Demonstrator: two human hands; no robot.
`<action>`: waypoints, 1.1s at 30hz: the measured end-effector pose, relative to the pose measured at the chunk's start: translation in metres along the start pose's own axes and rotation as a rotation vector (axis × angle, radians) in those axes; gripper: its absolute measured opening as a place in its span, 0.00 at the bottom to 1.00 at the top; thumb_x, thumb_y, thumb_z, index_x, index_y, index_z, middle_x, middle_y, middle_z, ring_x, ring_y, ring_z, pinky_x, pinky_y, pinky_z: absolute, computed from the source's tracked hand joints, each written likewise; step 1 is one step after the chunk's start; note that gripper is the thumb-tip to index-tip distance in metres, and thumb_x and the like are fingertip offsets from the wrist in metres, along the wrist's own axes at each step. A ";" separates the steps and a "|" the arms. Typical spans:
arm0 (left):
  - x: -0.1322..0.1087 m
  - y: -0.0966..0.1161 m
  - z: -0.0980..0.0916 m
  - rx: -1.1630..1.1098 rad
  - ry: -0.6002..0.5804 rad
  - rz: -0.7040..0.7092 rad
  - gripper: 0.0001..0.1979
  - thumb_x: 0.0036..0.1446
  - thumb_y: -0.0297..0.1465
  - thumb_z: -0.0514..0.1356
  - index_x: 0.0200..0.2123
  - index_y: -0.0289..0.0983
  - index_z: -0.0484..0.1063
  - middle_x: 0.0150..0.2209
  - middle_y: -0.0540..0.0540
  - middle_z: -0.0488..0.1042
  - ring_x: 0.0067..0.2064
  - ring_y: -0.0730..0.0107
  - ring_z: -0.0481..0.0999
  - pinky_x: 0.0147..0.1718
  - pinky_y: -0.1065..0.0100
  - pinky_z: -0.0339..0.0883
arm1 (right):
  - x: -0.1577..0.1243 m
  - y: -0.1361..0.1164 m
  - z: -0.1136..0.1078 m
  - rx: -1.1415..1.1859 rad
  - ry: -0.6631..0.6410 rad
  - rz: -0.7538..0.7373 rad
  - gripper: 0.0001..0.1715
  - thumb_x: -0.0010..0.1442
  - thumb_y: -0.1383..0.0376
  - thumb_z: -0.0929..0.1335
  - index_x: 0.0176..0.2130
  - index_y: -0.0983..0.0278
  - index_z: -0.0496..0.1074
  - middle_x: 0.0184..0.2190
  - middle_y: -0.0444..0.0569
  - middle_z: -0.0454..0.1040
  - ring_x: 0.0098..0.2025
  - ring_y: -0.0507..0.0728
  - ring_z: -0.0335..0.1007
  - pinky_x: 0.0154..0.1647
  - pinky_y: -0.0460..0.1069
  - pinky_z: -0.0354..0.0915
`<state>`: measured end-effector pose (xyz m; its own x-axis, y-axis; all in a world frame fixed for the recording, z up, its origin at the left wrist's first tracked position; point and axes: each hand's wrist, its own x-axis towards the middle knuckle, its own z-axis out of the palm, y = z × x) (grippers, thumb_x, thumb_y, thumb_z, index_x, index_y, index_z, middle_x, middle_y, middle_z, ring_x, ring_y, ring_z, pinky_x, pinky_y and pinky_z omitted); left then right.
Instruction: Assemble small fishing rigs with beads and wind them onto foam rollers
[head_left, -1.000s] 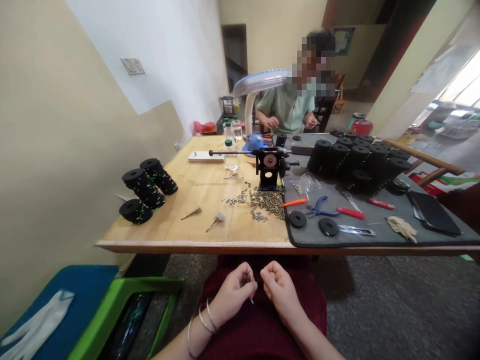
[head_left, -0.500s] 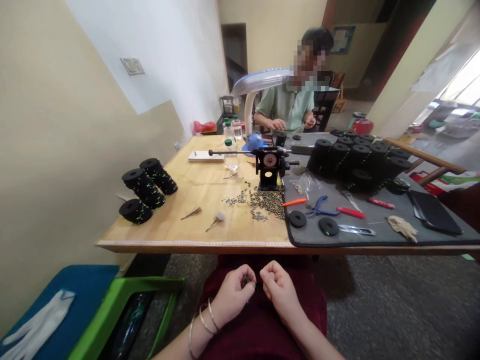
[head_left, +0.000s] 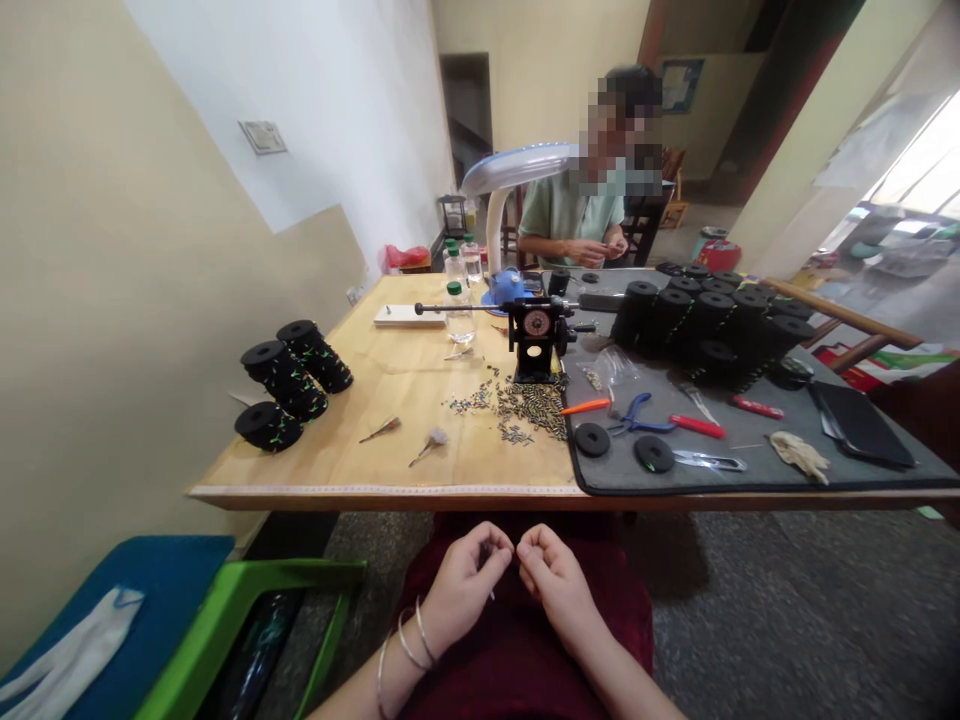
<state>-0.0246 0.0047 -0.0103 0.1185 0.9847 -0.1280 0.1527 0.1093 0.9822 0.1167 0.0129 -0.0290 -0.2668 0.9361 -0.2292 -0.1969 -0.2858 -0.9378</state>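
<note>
Over my lap, just in front of the table edge, my left hand [head_left: 466, 577] curls closed with thumb and forefinger pinched; something small and dark shows inside its fingers, too small to name. Close beside it, my right hand [head_left: 553, 577] is also closed in a pinch, and what it holds is hidden. The fingertips of both hands nearly meet. On the table beyond lie a heap of small striped pieces [head_left: 529, 405] and two small pointed things with tufted ends, one of them a pale-tufted piece [head_left: 429, 446]. Behind the heap stands a black hand-cranked winder [head_left: 536, 345].
Black foam spools [head_left: 281, 375] stand at left and more black spools [head_left: 694, 320] at right. The grey mat [head_left: 757, 455] bears blue pliers [head_left: 641, 415], an orange-handled tool [head_left: 586, 406] and foam discs. A lamp [head_left: 496, 215], bottles and a seated person [head_left: 566, 215] are beyond.
My fingertips have come closer together, the left thumb shifting up toward its forefinger. Across the table, the other person's hands have moved together.
</note>
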 end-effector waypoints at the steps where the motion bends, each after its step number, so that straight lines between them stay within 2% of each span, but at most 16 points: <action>1: 0.000 -0.001 -0.001 -0.053 -0.010 -0.011 0.06 0.55 0.32 0.55 0.30 0.36 0.68 0.24 0.53 0.64 0.24 0.76 0.61 0.22 0.74 0.56 | 0.000 0.000 0.000 -0.002 0.007 -0.002 0.19 0.54 0.51 0.67 0.27 0.62 0.60 0.14 0.34 0.56 0.17 0.46 0.45 0.17 0.43 0.42; 4: 0.000 -0.002 -0.002 -0.124 -0.046 -0.034 0.04 0.55 0.30 0.53 0.31 0.36 0.66 0.22 0.56 0.60 0.22 0.77 0.59 0.21 0.75 0.55 | 0.000 0.000 -0.001 -0.005 0.030 -0.010 0.19 0.54 0.51 0.67 0.27 0.62 0.60 0.14 0.34 0.56 0.17 0.46 0.45 0.17 0.43 0.42; 9: -0.001 -0.001 -0.002 0.008 -0.048 -0.003 0.02 0.51 0.25 0.54 0.27 0.36 0.65 0.22 0.55 0.61 0.23 0.77 0.59 0.22 0.75 0.56 | -0.001 -0.002 0.000 -0.003 0.066 -0.037 0.18 0.55 0.52 0.66 0.28 0.62 0.60 0.15 0.35 0.57 0.18 0.47 0.46 0.17 0.43 0.42; 12: -0.001 -0.002 -0.002 0.030 -0.048 -0.012 0.03 0.52 0.26 0.54 0.26 0.36 0.65 0.22 0.55 0.61 0.22 0.77 0.60 0.21 0.75 0.56 | -0.001 -0.003 0.000 -0.014 0.065 -0.035 0.17 0.56 0.53 0.66 0.28 0.62 0.60 0.15 0.35 0.56 0.17 0.47 0.46 0.17 0.43 0.43; 18: 0.001 -0.004 -0.002 -0.064 -0.026 -0.053 0.05 0.54 0.31 0.55 0.27 0.36 0.64 0.19 0.56 0.60 0.22 0.77 0.59 0.21 0.74 0.55 | -0.003 -0.004 -0.002 -0.129 -0.008 -0.044 0.12 0.56 0.58 0.65 0.31 0.65 0.65 0.17 0.37 0.58 0.19 0.48 0.49 0.19 0.43 0.47; 22: 0.001 -0.003 -0.002 -0.139 -0.031 -0.072 0.06 0.53 0.31 0.56 0.26 0.36 0.64 0.19 0.56 0.60 0.22 0.77 0.59 0.22 0.74 0.55 | -0.003 -0.002 -0.002 -0.265 -0.012 -0.079 0.08 0.54 0.62 0.66 0.28 0.65 0.66 0.17 0.38 0.58 0.20 0.48 0.50 0.20 0.44 0.50; 29: 0.001 -0.003 -0.001 -0.201 -0.052 -0.106 0.06 0.53 0.31 0.56 0.26 0.36 0.63 0.19 0.56 0.60 0.21 0.78 0.59 0.22 0.74 0.54 | -0.003 0.001 -0.002 -0.245 -0.012 -0.067 0.12 0.56 0.59 0.65 0.25 0.63 0.62 0.16 0.37 0.58 0.19 0.48 0.51 0.19 0.44 0.49; 33: 0.000 -0.002 -0.001 -0.134 -0.072 -0.081 0.06 0.54 0.31 0.55 0.27 0.36 0.63 0.19 0.56 0.60 0.22 0.77 0.59 0.22 0.74 0.55 | -0.004 0.000 -0.001 -0.191 -0.011 -0.054 0.13 0.56 0.60 0.65 0.25 0.62 0.60 0.16 0.36 0.58 0.18 0.47 0.49 0.18 0.43 0.48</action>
<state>-0.0256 0.0042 -0.0117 0.1816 0.9602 -0.2125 0.0335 0.2099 0.9772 0.1191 0.0098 -0.0280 -0.2715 0.9464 -0.1751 -0.0289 -0.1899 -0.9814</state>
